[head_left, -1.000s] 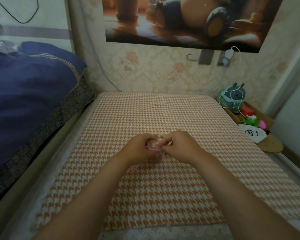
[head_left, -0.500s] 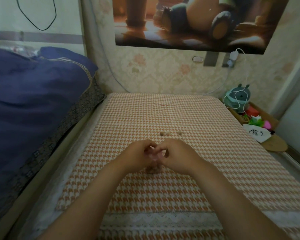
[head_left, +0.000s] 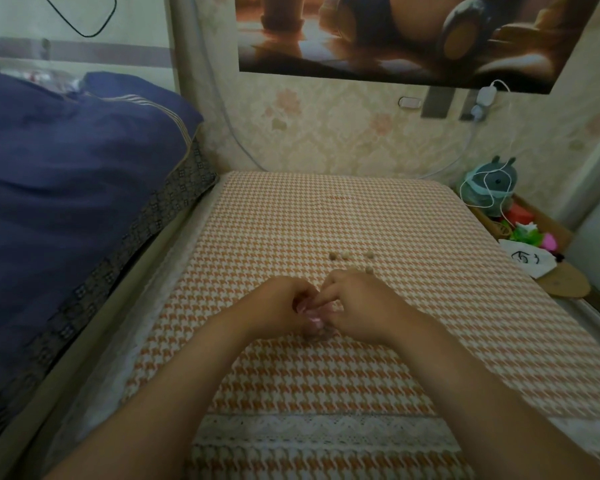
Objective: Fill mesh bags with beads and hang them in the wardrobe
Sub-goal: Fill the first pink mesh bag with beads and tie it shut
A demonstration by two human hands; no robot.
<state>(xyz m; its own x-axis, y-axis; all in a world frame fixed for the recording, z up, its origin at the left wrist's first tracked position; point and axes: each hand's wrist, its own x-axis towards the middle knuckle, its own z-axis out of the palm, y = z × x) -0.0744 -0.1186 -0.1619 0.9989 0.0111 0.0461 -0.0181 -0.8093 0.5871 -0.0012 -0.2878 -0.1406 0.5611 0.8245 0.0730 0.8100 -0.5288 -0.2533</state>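
A small pink mesh bag (head_left: 315,323) hangs between my two hands over the orange houndstooth cloth (head_left: 326,216). My left hand (head_left: 278,306) pinches its left side near the opening. On the other side, my right hand (head_left: 357,306) holds the bag with curled fingers, one fingertip at its mouth. Most of the bag is hidden by my fingers. Several small brown beads (head_left: 340,256) lie loose on the cloth just beyond my hands, and one more bead (head_left: 368,270) sits right at my right knuckles.
A dark blue quilt (head_left: 66,188) is piled on the bed at the left. At the right edge stands a wooden shelf (head_left: 565,285) with a green plush toy (head_left: 490,188), a white cable and small colourful items. A poster hangs on the papered wall behind.
My hands with the bag drew back toward me, uncovering the loose beads beyond them. The bag now hangs lower between my fingers.
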